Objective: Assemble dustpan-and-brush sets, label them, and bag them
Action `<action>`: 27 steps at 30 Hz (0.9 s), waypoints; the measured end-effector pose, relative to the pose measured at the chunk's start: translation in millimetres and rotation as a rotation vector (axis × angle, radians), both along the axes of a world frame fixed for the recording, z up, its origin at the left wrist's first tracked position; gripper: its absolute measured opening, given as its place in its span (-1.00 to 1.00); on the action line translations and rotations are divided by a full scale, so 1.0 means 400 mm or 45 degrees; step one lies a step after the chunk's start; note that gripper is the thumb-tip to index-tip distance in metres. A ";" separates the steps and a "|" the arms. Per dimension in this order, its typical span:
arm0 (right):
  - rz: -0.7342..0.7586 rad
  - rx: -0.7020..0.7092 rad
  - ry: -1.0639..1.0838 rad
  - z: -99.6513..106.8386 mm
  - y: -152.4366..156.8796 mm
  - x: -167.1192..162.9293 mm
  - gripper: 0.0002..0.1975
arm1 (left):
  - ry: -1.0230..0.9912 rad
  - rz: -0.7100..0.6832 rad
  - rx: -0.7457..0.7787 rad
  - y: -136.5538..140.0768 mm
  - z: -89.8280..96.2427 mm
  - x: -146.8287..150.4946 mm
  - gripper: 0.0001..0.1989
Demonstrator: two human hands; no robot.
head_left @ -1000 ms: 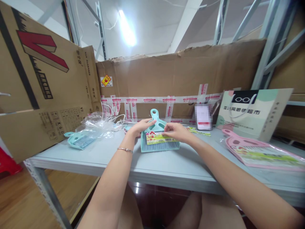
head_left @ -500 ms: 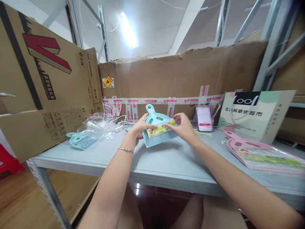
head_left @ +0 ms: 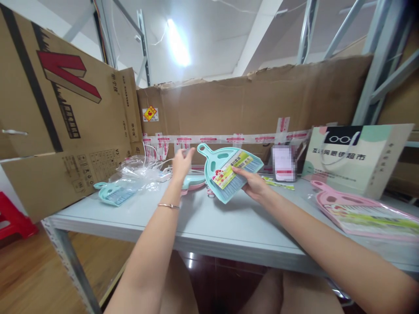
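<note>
A mint-green dustpan (head_left: 233,155) with a brush set in it is tilted above the table, its handle toward the upper left. Across its bristles lies a printed yellow-green card (head_left: 231,170). My right hand (head_left: 255,185) grips the dustpan by its lower right side, thumb over the card. Just left of the handle, my left hand (head_left: 183,163) is raised with its fingers apart and nothing in it. Behind my left wrist, more mint and pink dustpans (head_left: 194,181) lie on the table, partly hidden.
A small mint dustpan (head_left: 114,194) and crumpled clear plastic bags (head_left: 139,172) lie at left. A phone (head_left: 284,163) stands at the back, with printed cards (head_left: 279,183) beside it. To the right are a wrapped pink dustpan (head_left: 347,203) and a paper bag (head_left: 369,174). Cardboard (head_left: 209,109) walls the back.
My left hand has let go of the dustpan and moved up and left. In my right hand the dustpan has turned, its wide end swinging up to the right, and the card shows more fully.
</note>
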State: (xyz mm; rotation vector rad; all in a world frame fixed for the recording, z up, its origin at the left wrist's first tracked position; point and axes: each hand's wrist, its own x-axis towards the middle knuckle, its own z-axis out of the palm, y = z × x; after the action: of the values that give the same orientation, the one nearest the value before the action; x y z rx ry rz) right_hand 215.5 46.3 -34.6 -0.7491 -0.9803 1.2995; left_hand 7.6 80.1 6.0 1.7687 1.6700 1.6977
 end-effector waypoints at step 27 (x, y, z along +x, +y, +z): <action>0.216 -0.041 -0.130 -0.010 -0.003 -0.007 -0.76 | 0.902 0.482 0.189 -0.055 0.024 0.014 -0.76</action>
State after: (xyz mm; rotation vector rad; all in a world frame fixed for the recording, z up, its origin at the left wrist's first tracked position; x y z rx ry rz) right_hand 212.8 44.9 -38.5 -0.7763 -1.1273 1.4377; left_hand 13.1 57.9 15.4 2.4498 2.3295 1.4264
